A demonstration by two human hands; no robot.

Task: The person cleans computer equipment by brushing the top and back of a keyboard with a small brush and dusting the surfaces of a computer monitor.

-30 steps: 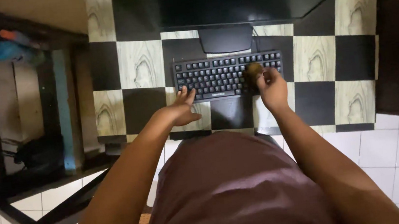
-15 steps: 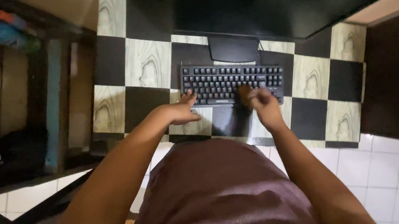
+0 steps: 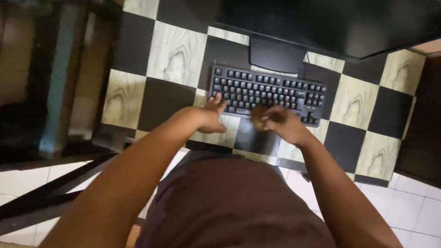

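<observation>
seen from above: black keyboard (image 3: 269, 93) lying on a table (image 3: 176, 58) with black and pale wood-grain checkers, just below the stand of a dark monitor (image 3: 339, 10). left hand (image 3: 209, 117) resting at the keyboard's near left corner, fingers spread apart and touching the edge, holding nothing. right hand (image 3: 282, 123) closed around a small brown brush (image 3: 258, 116), blurred, over the keyboard's front edge near the middle. maroon shirt (image 3: 229, 215) filling the bottom. white tiled floor (image 3: 428, 212) at the lower right.
</observation>
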